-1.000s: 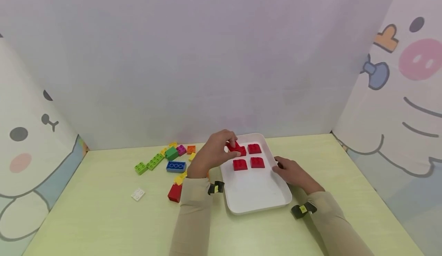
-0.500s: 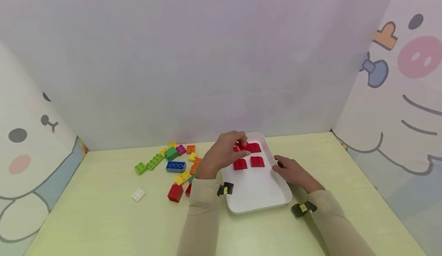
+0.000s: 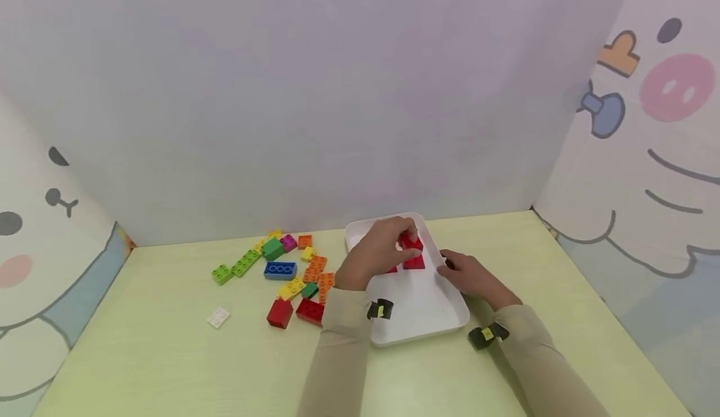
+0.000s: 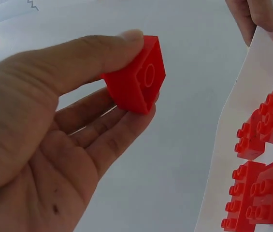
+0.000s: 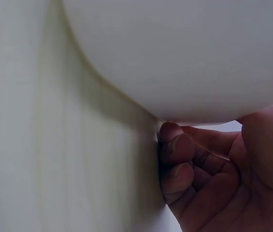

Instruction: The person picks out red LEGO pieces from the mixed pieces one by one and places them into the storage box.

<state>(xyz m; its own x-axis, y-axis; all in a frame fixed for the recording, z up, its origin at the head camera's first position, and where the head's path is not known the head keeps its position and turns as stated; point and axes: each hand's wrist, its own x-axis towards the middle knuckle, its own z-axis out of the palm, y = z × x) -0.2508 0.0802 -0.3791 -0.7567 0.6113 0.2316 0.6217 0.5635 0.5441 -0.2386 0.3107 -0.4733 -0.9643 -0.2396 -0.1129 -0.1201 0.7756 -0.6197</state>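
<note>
My left hand [image 3: 378,251] is above the far part of a white tray [image 3: 419,317]. Between its thumb and fingers it pinches a red toy brick [image 4: 135,79], whose hollow underside shows in the left wrist view. Several red studded bricks [image 4: 271,191] sit in the tray. In the head view my left hand hides some of them. My right hand [image 3: 472,274] holds the tray's right side. Its fingers [image 5: 177,150] are curled under the rim in the right wrist view.
Left of the tray lie loose bricks: a blue brick [image 3: 280,271], a green one [image 3: 272,249], light green pieces [image 3: 245,263], orange ones [image 3: 317,264] and red ones [image 3: 279,313]. A white brick [image 3: 218,317] lies apart. A pale wall [image 3: 315,123] stands behind the table.
My left hand has moved to the right across the tray with the red brick, uncovering orange and red bricks on the table. My right hand stays on the tray's side.
</note>
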